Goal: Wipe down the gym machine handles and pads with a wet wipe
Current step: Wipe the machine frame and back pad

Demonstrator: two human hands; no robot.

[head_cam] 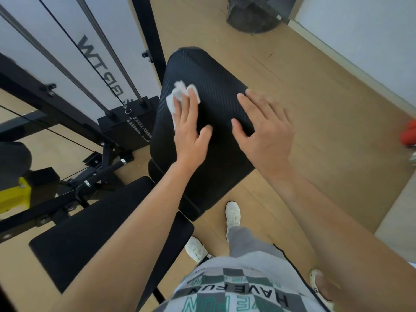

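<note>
A black ribbed back pad (209, 70) of the gym bench stands tilted in the middle of the view. My left hand (191, 129) lies flat on its left part and presses a crumpled white wet wipe (177, 95) against the pad under the fingers. My right hand (263, 129) rests with spread fingers on the pad's right edge and holds nothing. The black seat pad (90, 233) sits lower left, partly hidden by my left forearm.
A black cable machine frame (74, 136) with cables and a weight stack (128, 124) stands left of the bench. A yellow part (15, 194) shows at far left. A dark bin (252, 14) is at the back, a red object (408, 134) at right. My white shoes (233, 215) stand on the wood floor.
</note>
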